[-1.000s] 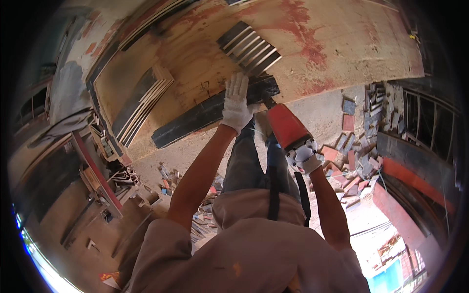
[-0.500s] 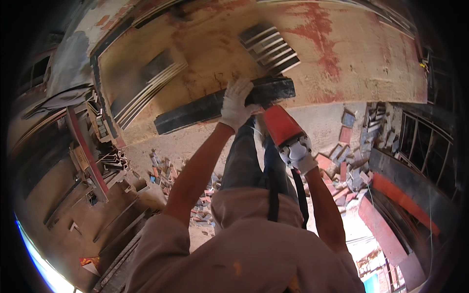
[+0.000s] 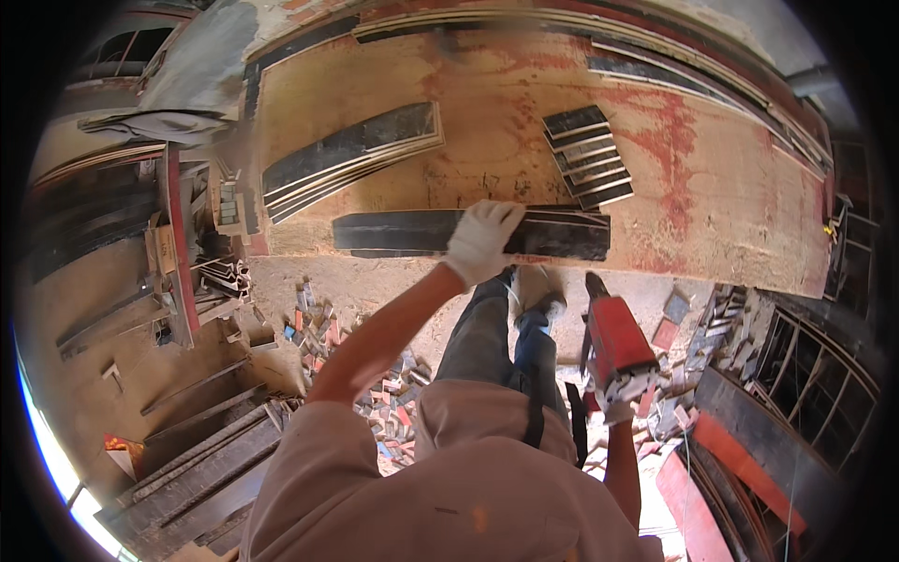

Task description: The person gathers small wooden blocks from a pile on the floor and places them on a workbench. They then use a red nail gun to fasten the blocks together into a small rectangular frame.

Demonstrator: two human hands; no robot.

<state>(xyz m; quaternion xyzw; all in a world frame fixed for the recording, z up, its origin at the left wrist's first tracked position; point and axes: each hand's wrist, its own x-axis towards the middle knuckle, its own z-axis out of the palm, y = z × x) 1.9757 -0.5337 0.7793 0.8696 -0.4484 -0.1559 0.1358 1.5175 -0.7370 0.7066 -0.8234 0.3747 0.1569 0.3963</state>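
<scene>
My left hand (image 3: 480, 242), in a white glove, grips a long black-faced board (image 3: 562, 236) from above, its fingers curled over it. The board lies along the near edge of the worktable (image 3: 487, 169), and another strip shows just behind its right part. Below the table edge, to the right, my right hand (image 3: 618, 412) holds a red handheld power tool (image 3: 620, 337) by its rear end. The tool's dark nose points toward the table, apart from the board. Much of the right hand is hidden by the tool's body.
A fanned stack of black strips (image 3: 356, 150) lies on the table's left, and a stack of short black pieces (image 3: 590, 155) right of centre. Long strips (image 3: 693, 80) line the far edge. Offcuts (image 3: 384, 412) litter the floor around my legs. Panels (image 3: 749, 468) lean at lower right.
My right hand has drawn the red tool away from the board, down and to the right. The board lies straighter along the table edge, my left hand still on it. My view has shifted.
</scene>
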